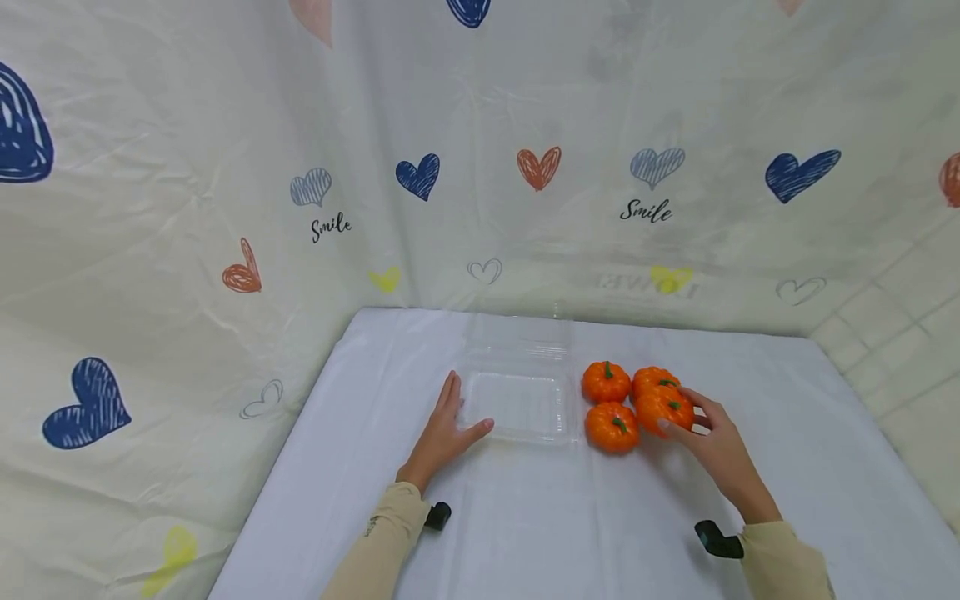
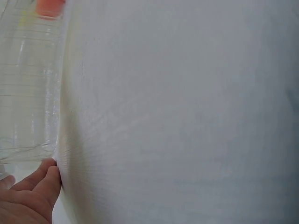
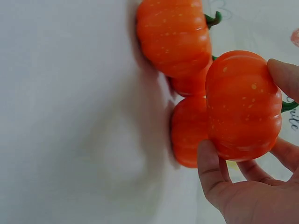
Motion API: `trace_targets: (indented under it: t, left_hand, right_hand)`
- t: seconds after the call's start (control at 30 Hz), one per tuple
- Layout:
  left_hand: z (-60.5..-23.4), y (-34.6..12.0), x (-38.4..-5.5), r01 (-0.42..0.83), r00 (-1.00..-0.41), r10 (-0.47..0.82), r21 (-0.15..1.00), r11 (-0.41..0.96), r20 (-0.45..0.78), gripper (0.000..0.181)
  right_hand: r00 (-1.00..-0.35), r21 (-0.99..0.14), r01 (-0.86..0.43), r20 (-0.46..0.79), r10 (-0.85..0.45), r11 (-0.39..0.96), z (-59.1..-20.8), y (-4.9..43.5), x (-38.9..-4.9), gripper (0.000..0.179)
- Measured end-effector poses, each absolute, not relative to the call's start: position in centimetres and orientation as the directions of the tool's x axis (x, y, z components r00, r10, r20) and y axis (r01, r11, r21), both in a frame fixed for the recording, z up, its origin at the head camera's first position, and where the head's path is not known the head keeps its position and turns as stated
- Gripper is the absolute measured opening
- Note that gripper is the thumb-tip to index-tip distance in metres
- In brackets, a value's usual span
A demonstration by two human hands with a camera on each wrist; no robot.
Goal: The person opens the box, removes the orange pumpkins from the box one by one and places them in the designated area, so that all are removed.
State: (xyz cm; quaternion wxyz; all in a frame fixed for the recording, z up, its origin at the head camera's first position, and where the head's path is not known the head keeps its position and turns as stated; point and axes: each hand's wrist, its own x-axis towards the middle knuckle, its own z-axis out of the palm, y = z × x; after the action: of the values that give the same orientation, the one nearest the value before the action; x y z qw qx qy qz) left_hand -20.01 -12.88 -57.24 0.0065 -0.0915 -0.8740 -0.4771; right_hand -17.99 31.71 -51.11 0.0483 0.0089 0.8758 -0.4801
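In the head view, my right hand [image 1: 716, 442] grips a small orange pumpkin [image 1: 663, 410] with a green stem, thumb on one side and fingers on the other. The right wrist view shows this held pumpkin [image 3: 243, 107] raised off the table, in front of the others. Three more orange pumpkins sit close together: one at the back left [image 1: 604, 382], one at the front left [image 1: 612, 428] and one behind the held one [image 1: 654, 379]. My left hand [image 1: 441, 437], its fingers extended, touches the left side of a clear plastic box [image 1: 517, 407].
The box's transparent lid [image 1: 519, 336] lies folded open toward the back. A white cloth [image 1: 540, 533] covers the table. Behind it hangs a pale curtain [image 1: 480, 225] printed with hearts. Both wrists carry a black camera mount, such as the right one [image 1: 718, 540].
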Motion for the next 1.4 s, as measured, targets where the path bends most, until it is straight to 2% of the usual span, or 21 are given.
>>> trace_targets:
  t: [0.63, 0.97, 1.27, 1.4]
  left_hand:
    - [-57.0, -12.6, -20.0, 0.159, -0.985, 0.147, 0.825, 0.542, 0.094, 0.117]
    - [-56.9, -12.3, -20.1, 0.150, -0.985, 0.155, 0.827, 0.542, 0.077, 0.117]
    - [-56.9, -12.2, -20.0, 0.156, -0.983, 0.164, 0.840, 0.519, 0.081, 0.118]
    - [-56.5, -12.2, -20.1, 0.161, -0.983, 0.159, 0.844, 0.512, 0.091, 0.118]
  right_hand:
    - [-0.976, -0.821, 0.177, -0.216, -0.008, 0.543, -53.5, 33.3, -16.9, 0.092]
    - [-0.976, -0.823, 0.174, -0.217, -0.016, 0.542, -53.9, 33.1, -16.8, 0.089]
    - [-0.972, -0.810, 0.187, -0.234, -0.015, 0.556, -53.4, 32.6, -17.0, 0.095]
    - [-0.986, -0.806, 0.137, -0.169, -0.001, 0.576, -53.1, 32.3, -17.5, 0.096]
